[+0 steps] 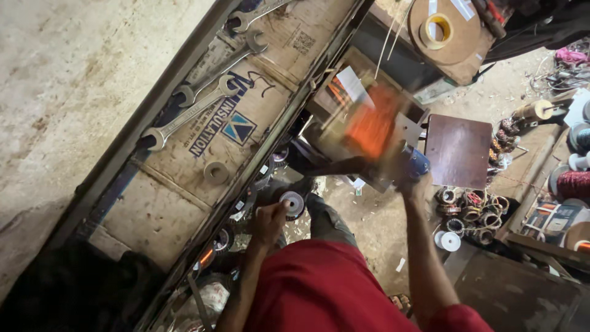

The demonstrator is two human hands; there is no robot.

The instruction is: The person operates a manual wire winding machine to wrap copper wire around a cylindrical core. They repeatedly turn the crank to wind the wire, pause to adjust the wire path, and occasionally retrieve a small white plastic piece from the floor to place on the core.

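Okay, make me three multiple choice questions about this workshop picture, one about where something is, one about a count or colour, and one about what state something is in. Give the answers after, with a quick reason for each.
1. Where do the wrenches lie?
A. On the cardboard sheet on the bench
B. On the dirt floor
C. On the brown square plate

2. What colour is the person's upper garment?
A. Green
B. Red
C. White

3. What is the right hand doing?
A. Resting flat and open on the bench
B. Closed in a grip on a blue handle
C. Hanging free, holding nothing

Answers:
1. A: the open-ended wrenches rest on the printed cardboard sheet that covers the bench.
2. B: the cloth at the bottom of the view is plainly red.
3. B: the fingers wrap around the blue handle beside a blurred orange part, while the left hand touches a small round spool at the bench edge.
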